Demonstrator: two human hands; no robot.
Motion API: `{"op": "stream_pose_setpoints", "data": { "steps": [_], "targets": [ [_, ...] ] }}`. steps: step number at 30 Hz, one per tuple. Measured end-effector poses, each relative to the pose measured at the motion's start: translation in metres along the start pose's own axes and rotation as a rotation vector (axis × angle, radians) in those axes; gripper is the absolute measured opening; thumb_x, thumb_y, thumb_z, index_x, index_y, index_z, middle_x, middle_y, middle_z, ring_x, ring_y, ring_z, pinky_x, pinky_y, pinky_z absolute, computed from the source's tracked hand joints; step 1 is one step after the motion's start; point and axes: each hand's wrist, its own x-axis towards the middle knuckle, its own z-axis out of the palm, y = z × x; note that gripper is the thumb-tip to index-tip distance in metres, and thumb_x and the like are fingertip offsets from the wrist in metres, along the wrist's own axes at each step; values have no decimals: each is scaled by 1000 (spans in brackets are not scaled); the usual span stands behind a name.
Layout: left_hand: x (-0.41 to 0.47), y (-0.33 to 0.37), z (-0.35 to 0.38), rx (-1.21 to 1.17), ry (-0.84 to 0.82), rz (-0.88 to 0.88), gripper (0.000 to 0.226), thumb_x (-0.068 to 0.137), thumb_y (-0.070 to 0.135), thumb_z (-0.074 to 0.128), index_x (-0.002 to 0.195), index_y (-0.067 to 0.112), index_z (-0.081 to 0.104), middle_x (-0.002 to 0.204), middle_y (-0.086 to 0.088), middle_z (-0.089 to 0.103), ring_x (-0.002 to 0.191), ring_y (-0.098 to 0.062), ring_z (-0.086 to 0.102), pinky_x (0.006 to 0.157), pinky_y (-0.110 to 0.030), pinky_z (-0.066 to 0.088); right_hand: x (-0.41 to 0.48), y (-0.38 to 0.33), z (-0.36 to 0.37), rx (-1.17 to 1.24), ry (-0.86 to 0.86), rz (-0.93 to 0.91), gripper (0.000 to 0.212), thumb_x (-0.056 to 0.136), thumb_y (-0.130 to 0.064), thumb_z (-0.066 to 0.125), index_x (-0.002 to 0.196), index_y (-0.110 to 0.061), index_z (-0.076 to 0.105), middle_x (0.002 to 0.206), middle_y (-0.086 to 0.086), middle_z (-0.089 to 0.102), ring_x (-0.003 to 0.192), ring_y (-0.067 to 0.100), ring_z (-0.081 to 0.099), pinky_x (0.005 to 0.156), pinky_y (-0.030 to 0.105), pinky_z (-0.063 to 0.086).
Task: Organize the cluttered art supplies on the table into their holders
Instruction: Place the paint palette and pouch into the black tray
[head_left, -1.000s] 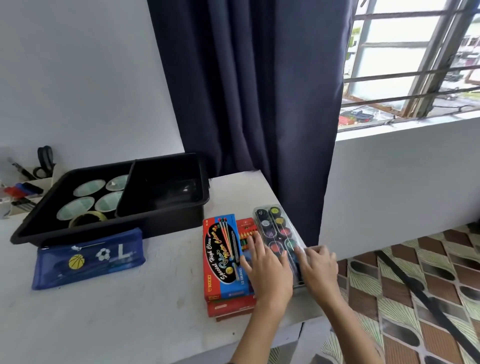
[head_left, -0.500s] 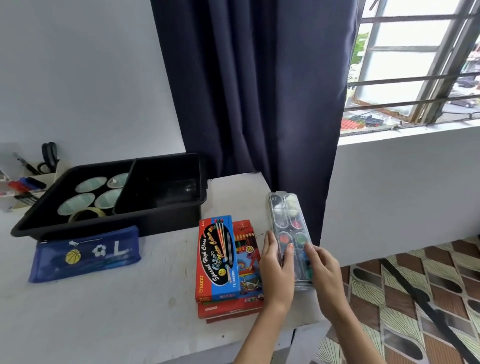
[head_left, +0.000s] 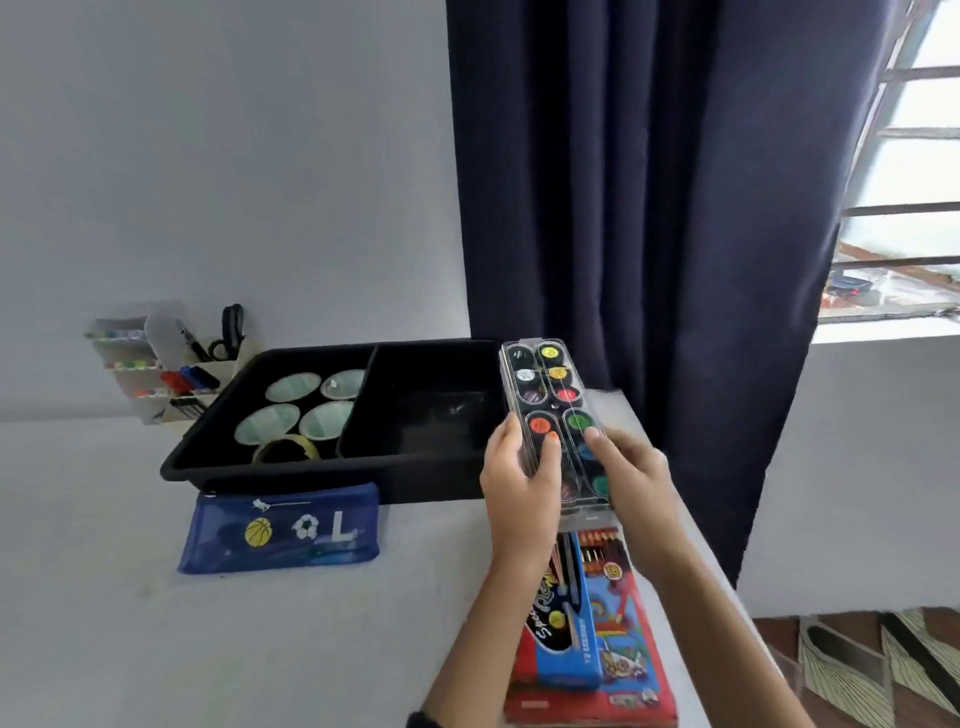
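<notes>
**Paint set lifted in both hands**

I hold the watercolour palette (head_left: 556, 415) off the tabletop (head_left: 156, 623), tilted up; my left hand (head_left: 519, 483) grips its left edge, my right hand (head_left: 631, 478) its right edge, thumbs on the clear lid; it hangs just right of the black tray (head_left: 332, 467), above the stacked colour boxes (head_left: 587, 649); a blue pencil case (head_left: 280, 527) lies near the tray's front.

the clear watercolor palette (head_left: 556, 415), two rows of round paint pans, is held tilted above the tabletop (head_left: 156, 623). at its 9 o'clock sits the black two-compartment tray (head_left: 270, 467), its left compartment holding four cups (head_left: 298, 405) and a tape roll (head_left: 285, 449), its right one bare. the stacked colour boxes (head_left: 592, 649) lie flat at the palette's 6 o'clock, the blue pencil pouch (head_left: 280, 530) at 8 o'clock.
</notes>
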Motion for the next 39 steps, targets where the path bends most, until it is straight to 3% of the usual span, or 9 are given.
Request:
{"op": "stream_pose_setpoints", "data": {
  "steps": [3, 6, 9, 13, 20, 26, 31, 35, 39],
  "targets": [
    [27, -3, -26, -16, 37, -17, 19, 92, 23, 56, 109, 30, 60, 99, 26, 55, 93, 19, 50, 85, -4, 42, 18, 0, 34, -16, -42, 60, 16, 94, -17, 54, 90, -8, 67, 84, 16, 71, 75, 28, 69, 69, 39, 55],
    [56, -13, -49, -44, 36, -60, 14, 91, 20, 55, 91, 32, 63, 91, 6, 68, 88, -4, 64, 80, -24, 54, 33, 2, 68, -47, -94, 102, 17, 94, -19, 53, 86, -11, 65, 79, 11, 71, 70, 23, 69, 64, 33, 56],
    [82, -23, -70, -74, 35, -153, 15, 93, 19, 53, 94, 21, 67, 88, -2, 71, 81, -14, 68, 70, -26, 57, 48, 4, 97, -47, -143, 166, 19, 95, -17, 51, 80, -17, 63, 71, 2, 68, 65, 15, 66, 58, 25, 53],
    [119, -41, -92, -53, 17, -331, 20, 92, 17, 51, 94, 6, 68, 86, -6, 69, 78, -16, 65, 55, -15, 48, 78, 16, 130, -63, -204, 282, 19, 91, -16, 56, 81, -6, 70, 83, 15, 72, 82, 29, 68, 82, 40, 52],
    [167, -80, -108, 45, -106, -536, 18, 88, 14, 52, 99, 3, 60, 97, -11, 64, 82, -18, 61, 60, -25, 44, 144, 78, 161, -221, -199, 487, 45, 80, -20, 61, 120, -3, 50, 118, 16, 59, 105, 31, 59, 95, 47, 47],
    [192, -115, -112, 128, -168, -598, 19, 86, 6, 46, 102, 1, 57, 103, -16, 64, 91, -25, 64, 73, -35, 54, 154, 90, 178, -476, -266, 540, 34, 83, -10, 55, 116, -3, 52, 115, 15, 58, 106, 28, 54, 97, 44, 44],
    [197, -121, -110, 292, -215, -560, 19, 92, 2, 41, 105, 2, 54, 108, -12, 61, 95, -22, 58, 70, -25, 50, 160, 97, 185, -585, -344, 530, 20, 84, -6, 58, 104, -3, 62, 105, 14, 63, 98, 25, 58, 92, 41, 48],
    [188, -116, -106, 653, -219, -348, 23, 91, 3, 50, 113, 0, 53, 112, -11, 49, 102, -25, 52, 75, -22, 42, 149, 85, 184, -554, -391, 499, 15, 86, 3, 51, 95, 0, 62, 89, 12, 62, 78, 19, 57, 66, 28, 48],
    [179, -119, -101, 799, -224, -191, 20, 88, 6, 56, 107, 3, 61, 110, -11, 56, 94, -23, 58, 71, -26, 46, 138, 69, 186, -414, -443, 499, 28, 88, 7, 43, 86, -14, 61, 91, 10, 64, 87, 19, 60, 85, 32, 51]
  ]
}}
